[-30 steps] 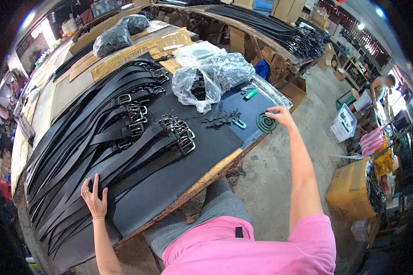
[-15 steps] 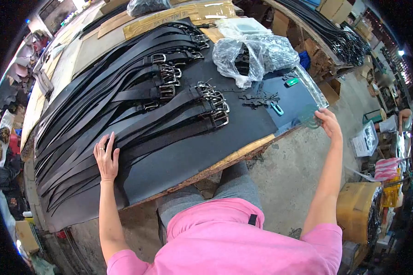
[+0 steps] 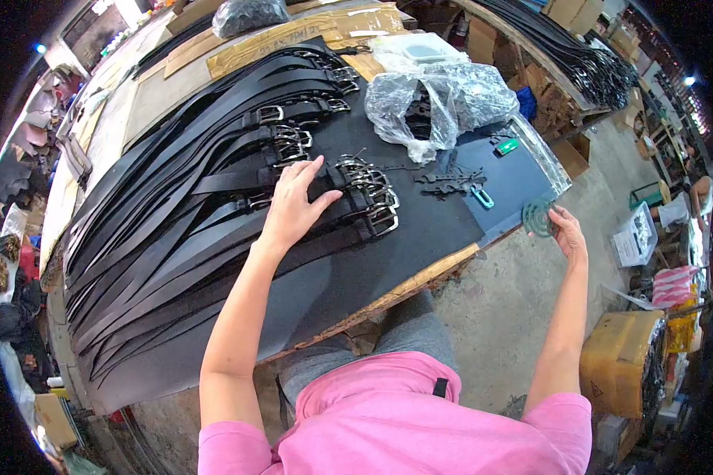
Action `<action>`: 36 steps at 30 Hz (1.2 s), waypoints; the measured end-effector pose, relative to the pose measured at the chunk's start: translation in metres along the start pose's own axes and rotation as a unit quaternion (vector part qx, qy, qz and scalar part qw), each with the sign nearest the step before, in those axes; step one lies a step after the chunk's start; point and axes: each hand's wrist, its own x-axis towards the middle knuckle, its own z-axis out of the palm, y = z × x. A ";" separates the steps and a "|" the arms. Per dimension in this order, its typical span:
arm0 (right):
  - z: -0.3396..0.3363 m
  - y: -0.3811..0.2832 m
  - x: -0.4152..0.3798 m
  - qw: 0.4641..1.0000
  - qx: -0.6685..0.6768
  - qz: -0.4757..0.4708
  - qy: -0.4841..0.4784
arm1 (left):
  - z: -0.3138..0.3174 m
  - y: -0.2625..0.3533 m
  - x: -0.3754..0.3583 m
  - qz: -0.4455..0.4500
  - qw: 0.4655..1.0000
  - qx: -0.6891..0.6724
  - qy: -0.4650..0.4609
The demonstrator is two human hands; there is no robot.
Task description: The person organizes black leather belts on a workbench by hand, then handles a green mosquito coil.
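Black belts (image 3: 174, 186) with silver buckles (image 3: 384, 210) lie in a thick spread across the work table (image 3: 309, 305). My left hand (image 3: 295, 204) is over the belts close to the buckle ends, fingers stretched and thumb apart, with nothing gripped. Beyond the table's right front corner, my right hand (image 3: 568, 232) pinches a translucent green flat piece with ring-shaped curves (image 3: 537, 218); its exact kind I cannot tell. Small black flat pieces (image 3: 451, 182) lie to the right of the buckles, with a turquoise loop-shaped piece (image 3: 482, 198) beside them.
A clear plastic bag (image 3: 471, 95) of dark items sits at the table's back right. Near it lies a small bright green object (image 3: 506, 147). More black straps (image 3: 562, 47) hang over another table behind. A taped carton (image 3: 622, 364) stands on the floor at right.
My left hand has moved right and away from me, from the belts' strap lengths to near the buckles. My right hand has come slightly nearer, still holding the green piece.
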 end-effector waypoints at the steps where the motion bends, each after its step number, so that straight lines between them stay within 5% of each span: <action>1: 0.003 -0.001 -0.005 0.999 0.045 -0.016 -0.005 | 0.003 0.001 0.003 -0.011 1.000 0.021 -0.014; 2: 0.000 -0.002 -0.005 0.994 0.087 -0.033 -0.052 | 0.003 0.002 0.006 -0.020 0.999 0.037 -0.032; 6: 0.016 -0.002 -0.008 0.996 -0.061 0.007 0.066 | 0.010 0.005 0.013 0.022 0.998 0.064 -0.014; 9: 0.017 -0.007 -0.009 0.993 0.105 -0.054 -0.006 | -0.003 0.025 0.023 0.027 0.999 0.038 -0.004; 12: 0.025 -0.012 -0.018 0.976 -0.182 0.034 0.112 | -0.019 0.035 0.030 -0.019 0.999 -0.024 0.036; 15: 0.022 -0.004 -0.016 0.997 -0.037 -0.008 0.066 | -0.051 0.055 0.027 -0.135 0.976 -0.154 -0.076; 20: 0.028 0.014 -0.035 0.994 0.093 -0.040 0.028 | -0.019 0.060 -0.019 -0.008 0.964 -0.137 -0.229; 21: 0.031 0.022 -0.034 0.992 0.115 -0.043 0.011 | -0.016 0.076 -0.022 -0.118 0.937 -0.048 -0.325; 23: 0.085 0.001 -0.067 0.977 0.192 -0.036 0.086 | 0.033 0.044 -0.055 -0.006 0.990 -0.044 -0.133; 25: 0.088 0.011 -0.078 0.974 0.219 -0.049 0.016 | 0.046 0.035 -0.062 0.024 0.997 -0.045 -0.056; 33: 0.142 0.038 -0.106 0.867 0.453 0.003 -0.207 | 0.064 0.013 -0.050 0.089 0.994 0.059 0.024; 36: 0.187 0.028 -0.118 0.844 0.487 0.041 -0.219 | 0.073 0.004 -0.039 0.019 0.998 0.056 0.035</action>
